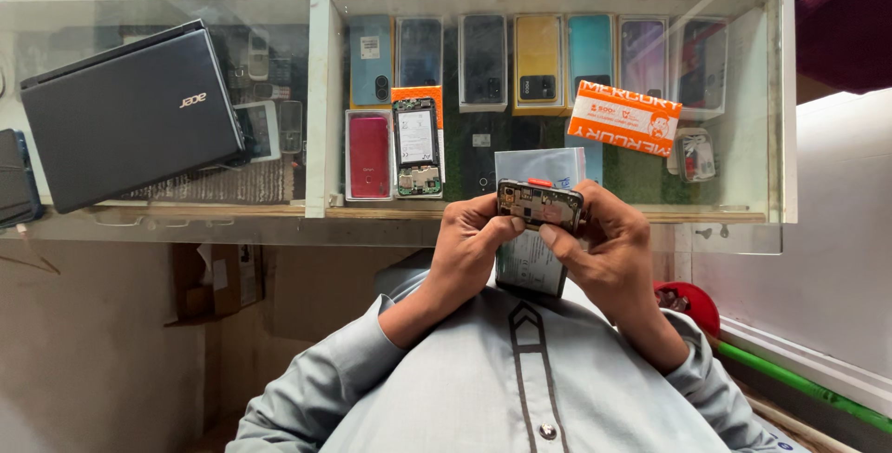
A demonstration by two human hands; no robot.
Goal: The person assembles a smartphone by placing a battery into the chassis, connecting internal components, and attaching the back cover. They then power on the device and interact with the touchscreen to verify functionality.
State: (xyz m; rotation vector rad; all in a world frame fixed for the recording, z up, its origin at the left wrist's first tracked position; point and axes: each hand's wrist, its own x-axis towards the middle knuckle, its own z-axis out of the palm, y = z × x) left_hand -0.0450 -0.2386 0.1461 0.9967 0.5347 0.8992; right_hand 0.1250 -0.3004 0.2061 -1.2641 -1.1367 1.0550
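My left hand (pixel 469 244) and my right hand (pixel 604 249) both grip an opened smartphone (pixel 539 204) with its back cover off, so its circuit board shows. I hold it tilted above my grey shirt, in front of the glass counter. My thumbs press on its near edge. Under it a battery in a clear plastic sleeve (pixel 531 262) hangs between my hands. Another opened phone (pixel 416 148) with its battery exposed lies on the counter glass, just beyond my hands.
A closed black laptop (pixel 130 114) lies on the glass counter (pixel 321 109) at left. Inside the display case are several phones (pixel 539 63), a red phone (pixel 369 156) and an orange box (pixel 624 118). A red object (pixel 692 302) and a green pipe (pixel 799 383) are at right.
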